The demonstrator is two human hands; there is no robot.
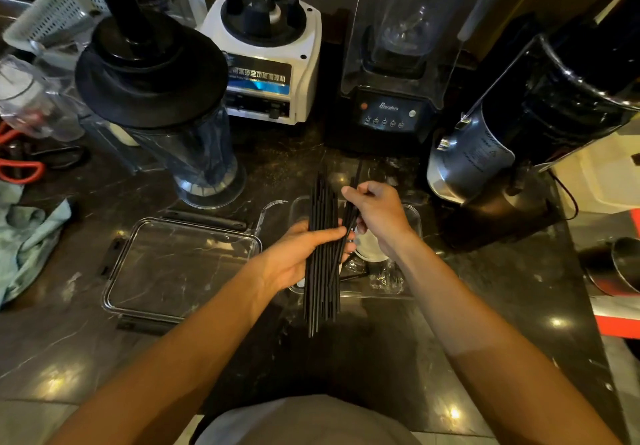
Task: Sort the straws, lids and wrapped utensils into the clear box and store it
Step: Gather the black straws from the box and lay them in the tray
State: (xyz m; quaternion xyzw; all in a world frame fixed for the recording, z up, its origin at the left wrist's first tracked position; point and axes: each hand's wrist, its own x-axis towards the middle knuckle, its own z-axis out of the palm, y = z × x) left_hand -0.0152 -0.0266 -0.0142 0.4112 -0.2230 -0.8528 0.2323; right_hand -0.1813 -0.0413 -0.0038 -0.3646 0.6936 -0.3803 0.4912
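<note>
On the dark marble counter [381,358], the left hand [298,257] lies palm up with its fingers curled round a thick bundle of black straws [322,236], which stands lengthwise away from the body and hangs over the clear box [412,223]. The right hand [379,216] pinches a few more black straws [349,223] between thumb and fingertips, just beside the bundle and touching it at the lower end. The clear box sits under both hands. Inside it lies a white round lid [370,247], half hidden by the right wrist, and next to that some clear crinkled wrapping [384,276], probably the wrapped utensils, though the glare makes that hard to tell. To the left of the box its clear lid [180,268] lies flat on the counter with nothing on it. Behind stand a blender jug [162,98] with a black top, a white blender base [266,60] and a black blender [394,63].
</note>
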